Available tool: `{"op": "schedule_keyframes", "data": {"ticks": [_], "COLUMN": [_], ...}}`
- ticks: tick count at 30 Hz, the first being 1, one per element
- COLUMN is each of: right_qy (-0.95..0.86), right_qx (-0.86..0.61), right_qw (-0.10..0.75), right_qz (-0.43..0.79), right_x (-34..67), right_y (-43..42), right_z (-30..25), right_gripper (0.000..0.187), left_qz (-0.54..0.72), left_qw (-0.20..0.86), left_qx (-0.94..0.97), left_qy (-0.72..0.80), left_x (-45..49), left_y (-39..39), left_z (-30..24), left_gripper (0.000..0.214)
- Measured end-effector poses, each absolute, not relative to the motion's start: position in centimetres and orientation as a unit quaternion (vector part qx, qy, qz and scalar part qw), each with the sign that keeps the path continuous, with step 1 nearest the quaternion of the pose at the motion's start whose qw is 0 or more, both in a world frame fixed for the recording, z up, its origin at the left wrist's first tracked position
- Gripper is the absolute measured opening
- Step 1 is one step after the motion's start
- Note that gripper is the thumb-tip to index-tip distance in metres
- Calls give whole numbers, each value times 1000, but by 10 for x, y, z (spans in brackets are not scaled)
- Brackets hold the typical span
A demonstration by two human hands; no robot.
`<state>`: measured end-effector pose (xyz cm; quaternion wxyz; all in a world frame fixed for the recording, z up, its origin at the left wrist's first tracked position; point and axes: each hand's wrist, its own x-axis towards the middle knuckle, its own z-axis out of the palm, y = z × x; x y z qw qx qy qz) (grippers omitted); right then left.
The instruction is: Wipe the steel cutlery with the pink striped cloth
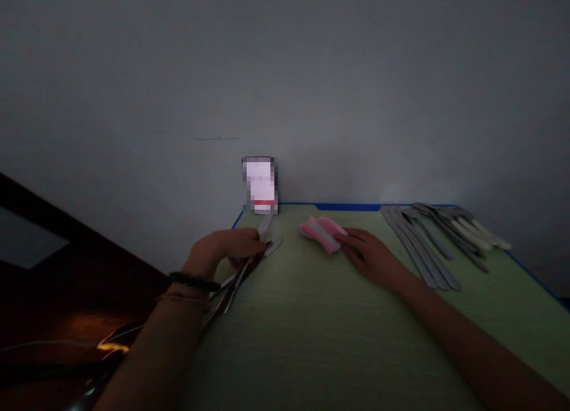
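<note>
My left hand (222,249) rests at the left edge of a pale green table (312,340), its fingers curled round a piece of metal cutlery (266,227) that points up and away. More cutlery (236,277) lies under and beside that hand. My right hand (371,253) lies on the table with its fingers on a folded pink cloth (321,230); the fingers look closed on the cloth's near edge. The room is dim.
A row of several metal knives and spoons (427,244) lies at the table's far right. A lit phone (260,185) stands against the grey wall at the table's back edge. Dark furniture (53,268) sits to the left, below table level.
</note>
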<state>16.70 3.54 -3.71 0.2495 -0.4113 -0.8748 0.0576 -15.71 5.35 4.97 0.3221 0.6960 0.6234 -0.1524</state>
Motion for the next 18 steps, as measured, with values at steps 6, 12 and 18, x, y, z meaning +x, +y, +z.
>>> {"op": "schedule_keyframes", "data": {"ticks": [6, 12, 18], "right_qy": [-874, -874, -874], "right_qx": [-405, -402, -408], "right_qw": [263, 267, 256], "right_qz": [62, 63, 65], "right_x": [166, 166, 166], "right_y": [34, 34, 34], "right_z": [-35, -36, -37], "right_gripper": [42, 42, 41], "left_qz": [-119, -138, -151], "left_qw": [292, 268, 217], "left_qx": [708, 718, 710], "left_qy": [632, 628, 653], "left_x": [-147, -150, -161], "left_y": [52, 49, 55], "left_z": [58, 59, 49], "left_gripper": [36, 48, 53]}}
